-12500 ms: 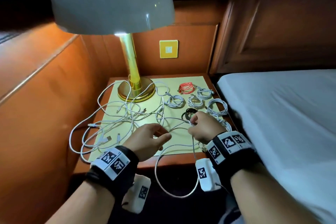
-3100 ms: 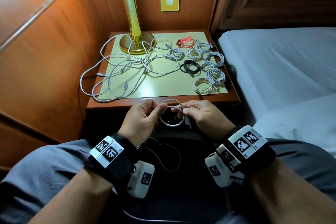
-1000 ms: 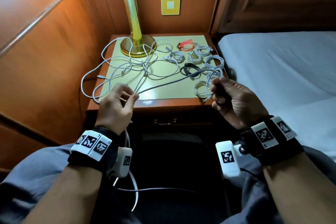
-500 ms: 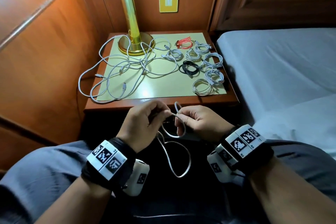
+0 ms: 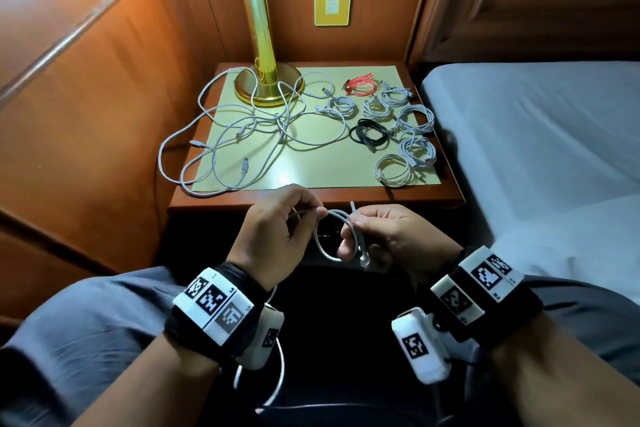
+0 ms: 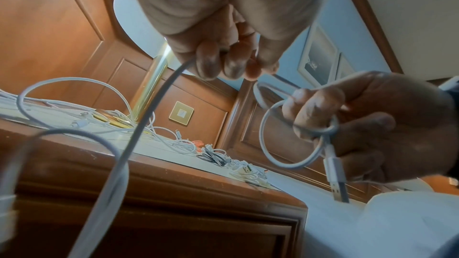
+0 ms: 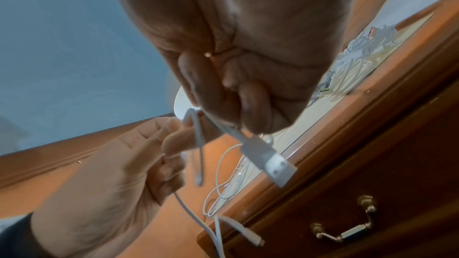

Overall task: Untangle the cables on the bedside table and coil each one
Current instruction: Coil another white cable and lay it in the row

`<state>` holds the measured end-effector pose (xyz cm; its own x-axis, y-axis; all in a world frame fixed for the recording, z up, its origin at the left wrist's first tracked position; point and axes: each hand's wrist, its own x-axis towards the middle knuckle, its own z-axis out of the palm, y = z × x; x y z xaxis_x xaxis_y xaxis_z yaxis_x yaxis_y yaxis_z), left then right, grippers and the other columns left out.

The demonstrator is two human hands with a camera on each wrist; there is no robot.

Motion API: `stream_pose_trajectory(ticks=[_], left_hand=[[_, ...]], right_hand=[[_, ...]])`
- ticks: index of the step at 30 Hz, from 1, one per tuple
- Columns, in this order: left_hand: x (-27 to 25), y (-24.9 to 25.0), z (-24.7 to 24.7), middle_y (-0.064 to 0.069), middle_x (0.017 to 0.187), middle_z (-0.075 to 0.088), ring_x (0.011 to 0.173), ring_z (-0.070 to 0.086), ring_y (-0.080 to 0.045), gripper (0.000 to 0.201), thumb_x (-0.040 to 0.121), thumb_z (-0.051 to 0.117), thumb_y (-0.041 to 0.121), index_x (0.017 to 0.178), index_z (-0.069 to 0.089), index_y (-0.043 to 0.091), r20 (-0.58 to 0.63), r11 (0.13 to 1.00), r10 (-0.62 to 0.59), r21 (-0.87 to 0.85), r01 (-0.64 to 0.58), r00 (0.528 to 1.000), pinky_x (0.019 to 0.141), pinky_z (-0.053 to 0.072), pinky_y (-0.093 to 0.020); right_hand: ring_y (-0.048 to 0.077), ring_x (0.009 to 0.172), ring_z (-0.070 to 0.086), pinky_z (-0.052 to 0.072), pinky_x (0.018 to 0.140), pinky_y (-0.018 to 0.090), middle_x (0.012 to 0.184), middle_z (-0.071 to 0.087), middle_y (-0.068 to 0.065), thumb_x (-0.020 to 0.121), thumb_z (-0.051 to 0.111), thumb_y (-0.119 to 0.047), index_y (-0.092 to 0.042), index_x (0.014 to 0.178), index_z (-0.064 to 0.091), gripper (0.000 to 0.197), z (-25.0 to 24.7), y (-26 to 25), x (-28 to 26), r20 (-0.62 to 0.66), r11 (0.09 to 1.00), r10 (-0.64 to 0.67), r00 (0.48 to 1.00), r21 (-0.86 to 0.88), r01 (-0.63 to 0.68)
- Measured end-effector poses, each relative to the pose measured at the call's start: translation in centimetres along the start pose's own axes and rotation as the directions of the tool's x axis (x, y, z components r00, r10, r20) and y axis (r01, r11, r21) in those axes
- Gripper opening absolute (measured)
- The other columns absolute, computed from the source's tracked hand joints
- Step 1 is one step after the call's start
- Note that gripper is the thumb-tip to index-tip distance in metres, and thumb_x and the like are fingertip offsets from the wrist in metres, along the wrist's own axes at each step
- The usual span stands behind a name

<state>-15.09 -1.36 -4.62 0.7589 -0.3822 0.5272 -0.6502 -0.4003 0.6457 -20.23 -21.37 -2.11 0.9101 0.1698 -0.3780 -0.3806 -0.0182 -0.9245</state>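
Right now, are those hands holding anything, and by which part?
Both hold one white cable. The right hand pinches its small loop just behind the USB plug; the left hand pinches the cable further along, the rest trailing down.

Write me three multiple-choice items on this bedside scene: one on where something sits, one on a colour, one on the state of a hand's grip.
1. Where do the coiled cables lie on the bedside table?
A. Its bed-side half
B. Around the lamp base
C. Its wall-side edge

2. What colour is the coil nearest the back edge?
A. Black
B. Red
C. Green

3. What is the right hand doing?
A. Resting flat
B. Hanging idle
C. Pinching a white cable's loop

Answers:
1. A: the coils cluster toward the bed.
2. B: the red coil sits farthest back.
3. C: its fingers hold the white cable that the left hand also pinches.
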Motion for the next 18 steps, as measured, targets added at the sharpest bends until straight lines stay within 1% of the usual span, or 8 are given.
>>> stream_pose_trajectory(ticks=[4, 7, 10, 12, 14, 15, 16, 18], left_hand=[[-0.5, -0.1, 0.9, 0.006, 0.084, 0.062, 0.067, 0.056, -0.009, 0.015, 0.089, 0.073, 0.022, 0.096, 0.065, 0.012, 0.0, 0.996, -0.042, -0.084, 0.042, 0.999, 0.064, 0.047, -0.019], [-0.9, -0.1, 1.4, 0.005, 0.109, 0.059, 0.079, 0.06, -0.016, 0.038, 0.087, 0.074, 0.028, 0.12, 0.057, 0.022, 0.13, 0.968, -0.195, -0.137, 0.212, 0.972, 0.072, 0.051, -0.022], [-0.8, -0.2, 1.2, 0.01, 0.124, 0.062, 0.093, 0.066, -0.021, 0.054, 0.088, 0.073, 0.026, 0.137, 0.05, 0.026, 0.356, 0.903, -0.309, -0.183, 0.39, 0.882, 0.085, 0.055, -0.028], [-0.5, 0.0, 1.1, 0.004, 0.116, 0.071, 0.099, 0.07, -0.017, 0.039, 0.094, 0.066, 0.021, 0.132, 0.058, 0.018, 0.497, 0.839, -0.298, -0.271, 0.471, 0.815, 0.09, 0.056, -0.031], [-0.2, 0.6, 0.8, -0.001, 0.088, 0.075, 0.073, 0.068, -0.008, 0.012, 0.098, 0.06, 0.011, 0.106, 0.068, 0.007, 0.535, 0.765, -0.301, -0.358, 0.535, 0.789, 0.067, 0.053, -0.02], [0.0, 1.1, 0.6, -0.001, 0.073, 0.07, 0.057, 0.06, -0.006, 0.01, 0.098, 0.06, 0.01, 0.094, 0.067, 0.004, 0.532, 0.719, -0.32, -0.403, 0.567, 0.784, 0.055, 0.046, -0.015], [0.3, 1.4, 0.5, -0.001, 0.065, 0.067, 0.048, 0.05, -0.005, 0.013, 0.096, 0.061, 0.011, 0.087, 0.065, 0.003, 0.523, 0.684, -0.34, -0.434, 0.587, 0.782, 0.047, 0.039, -0.013], [0.7, 1.3, 0.4, -0.004, 0.064, 0.065, 0.042, 0.041, -0.007, 0.015, 0.092, 0.064, 0.018, 0.084, 0.064, 0.004, 0.508, 0.643, -0.354, -0.478, 0.599, 0.785, 0.041, 0.031, -0.013]], right_hand=[[0.01, 0.05, 0.037, 0.03, 0.046, 0.02, 0.062, 0.046, 0.004, 0.106, 0.04, -0.019, -0.008, 0.081, 0.058, 0.033, 0.2, 0.0, 0.1, -0.017, 0.999, 0.042, 0.999, 0.034, -0.042], [0.007, 0.045, 0.034, 0.026, 0.044, 0.02, 0.062, 0.041, 0.001, 0.105, 0.041, -0.025, -0.01, 0.077, 0.056, 0.035, 0.2, -0.2, -0.1, -0.001, 0.994, 0.054, 0.999, 0.093, -0.053], [0.002, 0.041, 0.032, 0.014, 0.045, 0.018, 0.063, 0.044, -0.003, 0.1, 0.047, -0.039, -0.016, 0.073, 0.061, 0.038, 0.0, -0.7, -0.6, 0.087, 0.973, 0.1, 0.991, 0.202, -0.116], [0.001, 0.039, 0.029, 0.011, 0.046, 0.023, 0.056, 0.044, -0.008, 0.096, 0.05, -0.037, -0.014, 0.077, 0.057, 0.032, -0.2, -0.8, -0.8, 0.147, 0.984, 0.084, 0.985, 0.145, -0.106], [0.003, 0.041, 0.03, 0.012, 0.047, 0.025, 0.055, 0.041, -0.008, 0.094, 0.057, -0.034, -0.012, 0.078, 0.052, 0.028, -0.6, -0.7, -0.8, 0.163, 0.995, 0.039, 0.986, 0.079, -0.053], [0.005, 0.043, 0.03, 0.012, 0.048, 0.027, 0.057, 0.039, -0.006, 0.094, 0.059, -0.035, -0.012, 0.078, 0.05, 0.029, -0.9, -0.6, -0.7, 0.155, 0.996, 0.022, 0.988, 0.077, -0.034], [0.006, 0.045, 0.028, 0.011, 0.05, 0.03, 0.059, 0.036, -0.004, 0.093, 0.06, -0.036, -0.011, 0.081, 0.05, 0.029, -1.1, -0.5, -0.6, 0.142, 0.996, 0.017, 0.99, 0.089, -0.03], [0.007, 0.045, 0.025, 0.01, 0.049, 0.03, 0.06, 0.033, -0.002, 0.094, 0.058, -0.038, -0.009, 0.086, 0.053, 0.031, -1.4, -0.6, -0.6, 0.134, 0.994, 0.023, 0.991, 0.104, -0.038]])
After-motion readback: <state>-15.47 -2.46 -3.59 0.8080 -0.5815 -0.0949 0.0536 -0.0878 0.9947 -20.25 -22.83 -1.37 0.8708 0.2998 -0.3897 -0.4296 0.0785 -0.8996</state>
